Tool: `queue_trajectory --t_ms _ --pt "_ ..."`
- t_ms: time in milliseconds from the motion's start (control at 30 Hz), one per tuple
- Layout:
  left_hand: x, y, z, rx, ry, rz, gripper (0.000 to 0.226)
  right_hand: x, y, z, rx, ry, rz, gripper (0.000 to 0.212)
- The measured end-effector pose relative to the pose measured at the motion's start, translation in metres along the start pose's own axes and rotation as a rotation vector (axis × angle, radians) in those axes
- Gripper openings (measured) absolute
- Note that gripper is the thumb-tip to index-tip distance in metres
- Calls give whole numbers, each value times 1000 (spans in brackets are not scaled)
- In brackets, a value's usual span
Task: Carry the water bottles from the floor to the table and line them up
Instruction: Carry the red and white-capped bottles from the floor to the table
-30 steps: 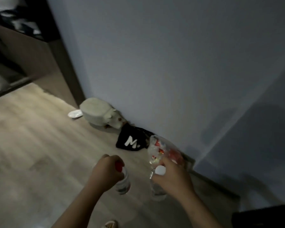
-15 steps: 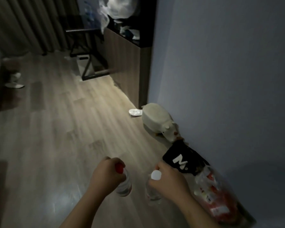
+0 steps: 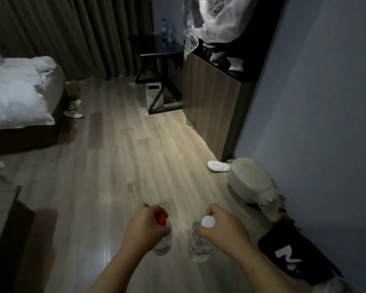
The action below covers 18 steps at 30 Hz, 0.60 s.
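Far on the left is a bed [image 3: 19,92] with white covers, and a pair of white slippers [image 3: 73,108] lies beside it. The wooden floor [image 3: 118,161] runs from there to the back of the room.

Low in the middle, the person's left hand [image 3: 145,226] is curled tight round the neck of the red-capped bottle [image 3: 164,244]. The bottle hangs down from the fist, over the floor. Just beside it, the right hand [image 3: 224,231] is wrapped the same way round the neck of the white-capped bottle [image 3: 199,248], which hangs down too. The two bottles are close but not touching.

Far off at the back stands the dark table [image 3: 156,47]. On it is a tall thing with blue on it. I think it is a blue bottle [image 3: 167,32], but it is dark and small from here.

To the right of the table is a wooden cabinet [image 3: 209,96]. Nearer, by the wall, sit a pale soft thing [image 3: 249,185] and a black bag [image 3: 287,254] with a white M.

The job now looks like the walk to the table. To do it well, hold both necks firmly so nothing slips. Do not let the bottles swing and bump. Walk down the middle of the floor, away from the slippers and the things by the wall. Put the bottles down one at a time, standing up, right next to the one there, so they make a straight row.
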<state>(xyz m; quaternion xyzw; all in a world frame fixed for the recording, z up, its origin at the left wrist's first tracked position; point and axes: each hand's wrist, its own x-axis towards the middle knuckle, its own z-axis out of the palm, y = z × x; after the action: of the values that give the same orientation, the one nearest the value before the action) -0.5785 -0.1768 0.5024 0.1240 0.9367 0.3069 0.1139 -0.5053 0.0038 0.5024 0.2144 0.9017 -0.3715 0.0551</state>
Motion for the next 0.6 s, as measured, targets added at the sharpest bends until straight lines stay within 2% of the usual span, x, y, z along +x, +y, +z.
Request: queue_trajectory --t_ms 267,600 --pt "99 -21 -37 11 71 -27 27 113 -56 8 -24 -58 -69 26" --pt "286 -21 -84 -42 154 -137 23 314 -140 -10 -65 -175 -203 28"
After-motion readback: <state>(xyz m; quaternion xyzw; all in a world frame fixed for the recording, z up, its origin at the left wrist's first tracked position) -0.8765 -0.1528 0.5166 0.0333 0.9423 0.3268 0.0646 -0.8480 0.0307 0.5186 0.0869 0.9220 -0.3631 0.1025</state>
